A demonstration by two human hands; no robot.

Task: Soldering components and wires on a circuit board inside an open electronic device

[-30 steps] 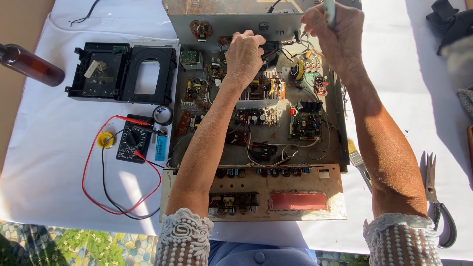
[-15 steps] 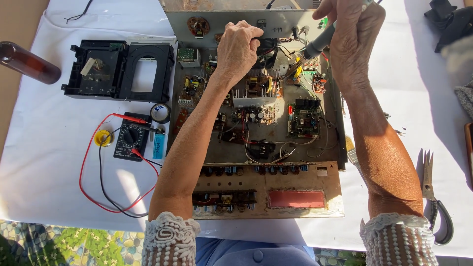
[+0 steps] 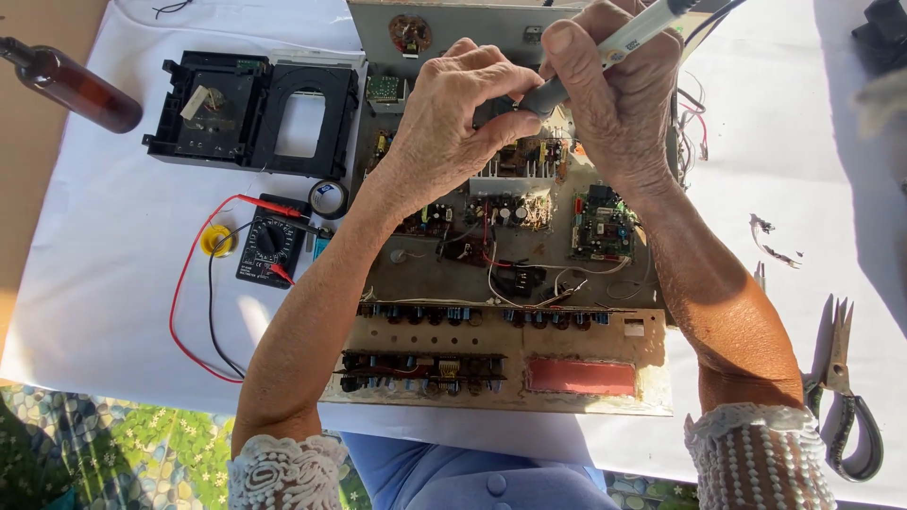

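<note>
A pen-shaped tool [image 3: 605, 52], grey at its lower part and white above, is held over the far middle of an opened electronics chassis [image 3: 510, 274], which lies on a white cloth [image 3: 113, 283]. The tool is gripped by the right hand [image 3: 619, 104] with fingers curled shut round its shaft, and its grey lower end is pinched between thumb and fingertips of the left hand [image 3: 444, 132]. The tip is hidden behind the left hand.

The open metal chassis is filled with circuit boards, wires and a finned heat sink [image 3: 510, 184]. An open black plastic housing [image 3: 250, 113] with a rectangular cut-out lies to its left. A brown glass bottle [image 3: 71, 85] lies on its side at the far left; its contents cannot be told.

A dark multimeter [image 3: 269, 247] with red and black leads is seen beside a yellow reel [image 3: 217, 239] and a small roll of tape [image 3: 328, 198]. A red rectangular panel [image 3: 581, 376] is set in the near front plate. Scissors [image 3: 846, 397] lie at the right.

Compared with half a second before, the hands have been brought together, and the tool, then held apart by the right hand alone, is now grasped by both
</note>
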